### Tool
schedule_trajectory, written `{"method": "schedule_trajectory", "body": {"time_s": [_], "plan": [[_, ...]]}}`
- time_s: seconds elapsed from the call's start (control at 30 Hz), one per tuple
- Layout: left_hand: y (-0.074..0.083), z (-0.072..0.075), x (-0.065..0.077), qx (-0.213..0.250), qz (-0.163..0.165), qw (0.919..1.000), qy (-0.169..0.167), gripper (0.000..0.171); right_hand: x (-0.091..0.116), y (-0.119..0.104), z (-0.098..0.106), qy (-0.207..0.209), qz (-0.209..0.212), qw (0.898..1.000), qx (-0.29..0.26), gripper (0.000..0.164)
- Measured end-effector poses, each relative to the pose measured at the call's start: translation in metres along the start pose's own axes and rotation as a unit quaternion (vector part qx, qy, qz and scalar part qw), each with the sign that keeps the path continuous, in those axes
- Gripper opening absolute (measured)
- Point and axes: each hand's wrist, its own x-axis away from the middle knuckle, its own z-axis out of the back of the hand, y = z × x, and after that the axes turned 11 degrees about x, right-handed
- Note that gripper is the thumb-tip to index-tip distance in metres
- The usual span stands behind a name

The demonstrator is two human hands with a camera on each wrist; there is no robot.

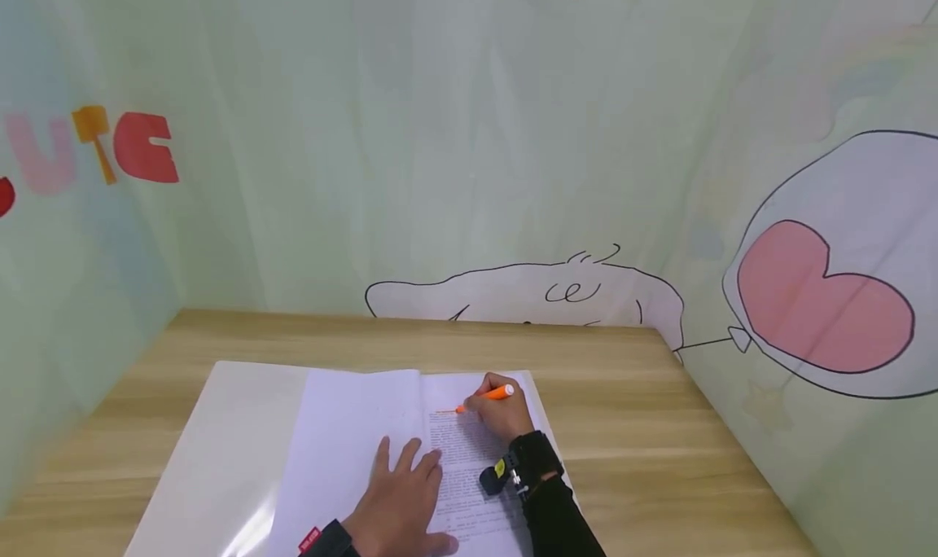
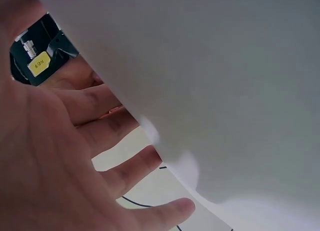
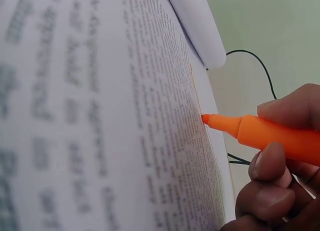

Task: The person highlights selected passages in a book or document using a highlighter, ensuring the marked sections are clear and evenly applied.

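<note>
An open booklet shows a blank left page [image 1: 355,431] and a right page [image 1: 460,480] printed with small text. My right hand [image 1: 506,414] grips an orange highlighter [image 3: 265,136] between thumb and fingers. Its tip meets the top line of print, where a thin orange stroke [image 3: 193,81] shows. My left hand [image 1: 401,500] lies with spread fingers across the lower middle of the booklet, over the fold. In the left wrist view, a pale sheet [image 2: 210,91] fills much of the picture and overlaps the fingertips.
Left of the blank page is a glossy white cover [image 1: 220,435] with a bright reflection. All of it lies on a wood-grain table [image 1: 623,410]. Pale printed curtain walls [image 1: 454,174] with cartoon drawings enclose the table at the back and sides. Each wrist wears a black strap.
</note>
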Motion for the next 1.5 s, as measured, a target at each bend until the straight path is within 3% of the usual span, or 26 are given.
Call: {"method": "schedule_trajectory", "body": {"time_s": [0.23,0.37,0.57,0.83,1.17,1.5], "plan": [[0.001,-0.018,0.01,-0.019,-0.018,0.9995,-0.019,0.092,0.018,0.015,-0.003,-0.012,-0.015,1.0,-0.002,0.02],[0.001,-0.02,0.013,-0.021,-0.027,0.9994,-0.002,0.095,0.019,0.017,-0.003,-0.015,-0.004,1.0,-0.007,0.02],[0.0,-0.017,0.013,-0.033,-0.038,0.9983,0.031,0.088,0.013,0.012,-0.001,-0.032,-0.001,0.999,-0.018,0.022],[0.001,-0.009,0.007,0.016,-0.014,0.9995,0.022,0.091,0.004,0.005,0.004,-0.025,0.008,0.999,-0.03,0.021],[0.003,-0.004,0.003,0.025,-0.008,0.9995,0.017,0.09,-0.001,0.006,0.006,-0.024,-0.002,1.0,-0.012,0.025],[0.002,0.002,0.0,0.019,-0.002,0.9998,0.01,0.091,-0.009,0.007,0.005,0.001,0.022,1.0,0.004,0.024]]}}
